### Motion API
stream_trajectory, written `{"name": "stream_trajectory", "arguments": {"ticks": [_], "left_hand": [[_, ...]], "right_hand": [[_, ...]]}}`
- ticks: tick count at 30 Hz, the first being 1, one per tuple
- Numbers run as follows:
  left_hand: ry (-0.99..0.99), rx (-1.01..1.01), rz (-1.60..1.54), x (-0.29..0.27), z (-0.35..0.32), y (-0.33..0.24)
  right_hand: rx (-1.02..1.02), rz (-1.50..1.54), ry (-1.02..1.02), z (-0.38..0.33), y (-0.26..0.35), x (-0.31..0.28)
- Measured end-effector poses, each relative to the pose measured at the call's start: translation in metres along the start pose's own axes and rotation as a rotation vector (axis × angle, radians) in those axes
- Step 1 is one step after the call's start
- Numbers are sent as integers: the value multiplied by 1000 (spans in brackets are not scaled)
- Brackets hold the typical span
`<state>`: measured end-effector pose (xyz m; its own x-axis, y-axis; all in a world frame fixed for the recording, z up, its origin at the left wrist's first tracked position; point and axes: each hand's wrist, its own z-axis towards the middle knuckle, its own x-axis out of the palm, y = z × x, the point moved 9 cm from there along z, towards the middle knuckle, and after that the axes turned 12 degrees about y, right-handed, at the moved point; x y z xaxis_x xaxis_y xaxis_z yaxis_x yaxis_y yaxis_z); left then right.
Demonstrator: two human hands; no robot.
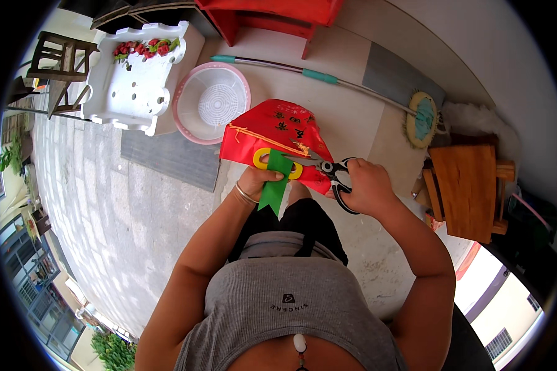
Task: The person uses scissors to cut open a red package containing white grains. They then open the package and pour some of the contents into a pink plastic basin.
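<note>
Left hand (258,181): I see my fingers pinched shut on a green paper strip (275,185), thumb on top, a thin bangle at the wrist.
Green strip: it hangs down from my grip and crosses a yellow ring (261,158) on the red piece.
Right hand (365,185): I have it wrapped through the black handles of the scissors (325,166), fingers curled tight.
Scissors: blades point left, tips lying on the red paper piece (272,137) just beside the green strip.
Red paper piece: held up in front of my knees, between both hands, with yellow trim and dark marks.
Beyond it: a pink round sieve basket (211,101) sits on the floor, touching a white plastic tray (136,77) with red flowers.
Right side: a wooden stool (467,188).
Farther: a long mop handle (319,77) lies across the floor.
</note>
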<state>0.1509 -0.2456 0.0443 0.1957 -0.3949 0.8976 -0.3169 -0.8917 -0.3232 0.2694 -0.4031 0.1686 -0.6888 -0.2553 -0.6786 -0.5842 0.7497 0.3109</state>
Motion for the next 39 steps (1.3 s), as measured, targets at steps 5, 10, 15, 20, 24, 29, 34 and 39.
{"name": "stream_trajectory", "arguments": {"ticks": [5, 10, 15, 20, 24, 29, 34, 39], "left_hand": [[38, -11, -72, -6, 4, 6], [-20, 46, -26, -3, 3, 1], [-26, 51, -27, -6, 2, 3], [-46, 40, 16, -12, 3, 5], [-59, 55, -21, -19, 3, 8], [-51, 58, -52, -13, 4, 6], [-92, 42, 6, -18, 4, 5], [-65, 46, -15, -21, 4, 7]], "right_hand": [[7, -32, 9, 3, 7, -3], [-34, -139, -36, 5, 11, -2], [-20, -107, 27, 8, 14, -1], [-40, -87, -22, 5, 10, -3], [-2, -94, 81, 9, 9, 1], [-44, -145, 52, 10, 14, -1], [-68, -148, 104, 10, 15, 1], [-64, -163, 135, 11, 12, 5]]}}
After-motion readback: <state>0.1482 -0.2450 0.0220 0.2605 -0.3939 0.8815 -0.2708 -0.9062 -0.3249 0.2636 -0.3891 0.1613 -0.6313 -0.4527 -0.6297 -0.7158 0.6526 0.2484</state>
